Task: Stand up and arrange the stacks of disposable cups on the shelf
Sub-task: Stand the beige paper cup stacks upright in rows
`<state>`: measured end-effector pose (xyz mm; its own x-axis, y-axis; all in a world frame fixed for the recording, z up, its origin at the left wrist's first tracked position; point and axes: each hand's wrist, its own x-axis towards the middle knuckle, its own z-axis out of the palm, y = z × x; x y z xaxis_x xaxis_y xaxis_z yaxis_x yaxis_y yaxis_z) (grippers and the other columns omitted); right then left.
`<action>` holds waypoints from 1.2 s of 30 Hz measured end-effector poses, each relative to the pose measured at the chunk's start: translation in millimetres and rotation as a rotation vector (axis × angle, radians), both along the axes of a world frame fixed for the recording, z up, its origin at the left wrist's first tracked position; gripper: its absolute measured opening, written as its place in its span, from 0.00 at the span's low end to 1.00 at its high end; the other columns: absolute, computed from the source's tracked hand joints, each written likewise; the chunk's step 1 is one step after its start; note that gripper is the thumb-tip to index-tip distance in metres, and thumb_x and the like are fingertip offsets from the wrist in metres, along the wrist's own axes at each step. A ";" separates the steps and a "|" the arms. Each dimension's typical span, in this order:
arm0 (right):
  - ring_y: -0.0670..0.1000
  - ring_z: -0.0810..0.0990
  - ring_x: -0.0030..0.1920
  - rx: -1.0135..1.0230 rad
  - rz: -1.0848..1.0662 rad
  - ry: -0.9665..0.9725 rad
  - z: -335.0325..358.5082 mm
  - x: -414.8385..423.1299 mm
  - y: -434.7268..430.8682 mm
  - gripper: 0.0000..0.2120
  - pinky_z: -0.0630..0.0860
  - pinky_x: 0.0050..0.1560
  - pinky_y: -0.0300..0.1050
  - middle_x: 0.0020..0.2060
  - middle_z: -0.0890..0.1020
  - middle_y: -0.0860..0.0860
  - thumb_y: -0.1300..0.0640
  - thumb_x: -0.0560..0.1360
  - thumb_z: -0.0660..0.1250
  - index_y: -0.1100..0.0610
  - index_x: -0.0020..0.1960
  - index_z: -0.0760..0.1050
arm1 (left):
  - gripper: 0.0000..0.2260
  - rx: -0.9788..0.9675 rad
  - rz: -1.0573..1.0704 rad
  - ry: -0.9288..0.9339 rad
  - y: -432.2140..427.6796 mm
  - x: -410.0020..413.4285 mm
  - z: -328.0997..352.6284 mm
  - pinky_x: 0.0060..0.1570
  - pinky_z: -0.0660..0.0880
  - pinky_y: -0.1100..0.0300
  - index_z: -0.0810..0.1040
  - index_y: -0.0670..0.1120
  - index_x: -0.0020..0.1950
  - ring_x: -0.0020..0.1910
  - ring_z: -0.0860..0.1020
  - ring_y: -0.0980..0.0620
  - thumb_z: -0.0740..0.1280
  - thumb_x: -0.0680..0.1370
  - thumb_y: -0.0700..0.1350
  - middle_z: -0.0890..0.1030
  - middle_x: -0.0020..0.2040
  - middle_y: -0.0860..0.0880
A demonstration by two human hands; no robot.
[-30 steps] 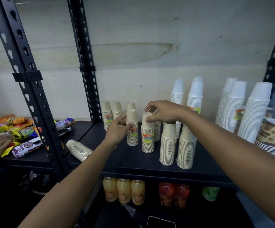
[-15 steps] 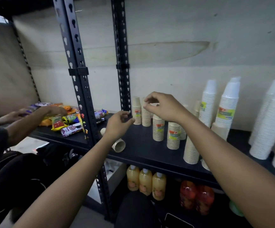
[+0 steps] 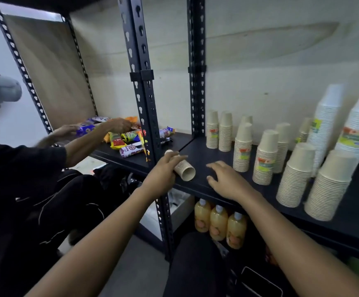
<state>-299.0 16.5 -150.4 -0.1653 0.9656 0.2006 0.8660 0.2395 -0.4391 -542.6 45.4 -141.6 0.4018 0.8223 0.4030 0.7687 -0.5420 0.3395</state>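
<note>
A stack of beige paper cups (image 3: 185, 169) lies on its side at the left front of the black shelf (image 3: 204, 151), its open mouth facing me. My left hand (image 3: 162, 174) rests over it with the fingers wrapped on its top. To its right my right hand (image 3: 225, 181) hovers just above the shelf, fingers spread, holding nothing. Several beige stacks (image 3: 242, 146) stand upright behind and to the right, some with printed labels. Larger beige stacks (image 3: 296, 174) and tall white stacks (image 3: 326, 123) stand at the far right.
A black perforated upright post (image 3: 144, 86) rises just left of my left hand. Another person (image 3: 24, 189) in black sits at the left, handling snack packets (image 3: 129, 140) on the neighbouring shelf. Juice bottles (image 3: 218, 224) stand on the shelf below.
Both hands left the upright stacks at the back and came down to the left front. My left hand now lies on the fallen stack. The view swung left.
</note>
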 end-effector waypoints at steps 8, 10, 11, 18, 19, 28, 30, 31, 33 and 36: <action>0.49 0.72 0.69 0.056 -0.023 0.012 -16.2 8.5 -7.4 0.20 0.73 0.65 0.49 0.70 0.72 0.46 0.46 0.82 0.61 0.52 0.71 0.73 | 0.40 0.120 -0.053 0.256 9.4 6.7 -12.0 0.57 0.80 0.50 0.61 0.58 0.80 0.79 0.61 0.45 0.64 0.74 0.29 0.59 0.81 0.50; 0.48 0.73 0.68 0.071 -0.038 0.006 -17.1 8.3 -9.1 0.19 0.74 0.61 0.48 0.69 0.72 0.45 0.45 0.82 0.60 0.51 0.70 0.74 | 0.39 0.150 -0.066 0.262 12.2 7.0 -14.0 0.60 0.79 0.48 0.62 0.57 0.80 0.78 0.62 0.45 0.65 0.74 0.29 0.62 0.80 0.50; 0.48 0.73 0.67 0.075 -0.043 0.001 -17.8 8.1 -9.7 0.19 0.74 0.60 0.48 0.69 0.72 0.44 0.45 0.82 0.60 0.50 0.69 0.74 | 0.38 0.164 -0.071 0.256 13.1 7.2 -14.4 0.60 0.79 0.47 0.64 0.56 0.79 0.78 0.63 0.45 0.65 0.74 0.29 0.63 0.79 0.50; 0.48 0.74 0.67 0.083 -0.068 -0.016 -15.7 7.1 -14.2 0.19 0.75 0.58 0.49 0.70 0.72 0.43 0.44 0.82 0.59 0.49 0.69 0.75 | 0.37 -0.155 -0.044 -0.190 12.2 9.1 -6.1 0.72 0.65 0.51 0.62 0.60 0.80 0.77 0.62 0.48 0.65 0.74 0.36 0.60 0.80 0.50; 0.48 0.74 0.67 0.083 -0.072 -0.016 -15.1 7.2 -15.2 0.19 0.75 0.58 0.49 0.70 0.72 0.43 0.44 0.82 0.59 0.48 0.69 0.75 | 0.34 -0.187 0.017 -0.320 8.8 15.9 -0.2 0.69 0.66 0.54 0.63 0.58 0.80 0.75 0.65 0.49 0.64 0.76 0.38 0.62 0.80 0.49; 0.48 0.74 0.67 0.089 -0.076 -0.009 -14.0 7.8 -18.5 0.19 0.75 0.59 0.49 0.70 0.73 0.43 0.43 0.82 0.59 0.49 0.69 0.75 | 0.32 -0.338 0.449 0.164 52.0 65.5 40.3 0.53 0.77 0.45 0.65 0.40 0.75 0.64 0.76 0.36 0.64 0.81 0.61 0.71 0.70 0.36; 0.48 0.75 0.67 0.095 -0.078 -0.002 -14.3 8.1 -18.9 0.19 0.75 0.58 0.49 0.69 0.73 0.43 0.43 0.82 0.60 0.49 0.68 0.75 | 0.31 -0.347 0.440 0.152 56.1 67.4 39.2 0.50 0.77 0.47 0.65 0.40 0.74 0.63 0.76 0.37 0.66 0.80 0.60 0.73 0.68 0.36; 0.48 0.75 0.67 0.096 -0.079 0.002 -14.5 8.0 -18.9 0.19 0.75 0.58 0.49 0.69 0.73 0.43 0.43 0.82 0.60 0.49 0.68 0.75 | 0.32 -0.349 0.442 0.137 56.3 67.2 38.8 0.49 0.76 0.47 0.64 0.40 0.75 0.63 0.76 0.36 0.66 0.80 0.60 0.73 0.69 0.36; 0.48 0.74 0.67 0.098 -0.078 0.003 -14.7 7.3 -18.9 0.19 0.74 0.58 0.49 0.70 0.73 0.43 0.43 0.82 0.60 0.49 0.69 0.75 | 0.32 -0.343 0.446 0.100 56.9 65.8 38.5 0.50 0.76 0.48 0.64 0.41 0.74 0.63 0.76 0.36 0.68 0.79 0.59 0.73 0.69 0.37; 0.48 0.74 0.67 0.114 -0.087 -0.004 -14.9 7.7 -21.0 0.19 0.73 0.58 0.48 0.70 0.73 0.43 0.43 0.82 0.60 0.49 0.69 0.75 | 0.30 -0.393 0.424 -0.020 51.6 68.0 42.2 0.44 0.77 0.51 0.65 0.42 0.73 0.57 0.77 0.39 0.70 0.78 0.56 0.75 0.67 0.39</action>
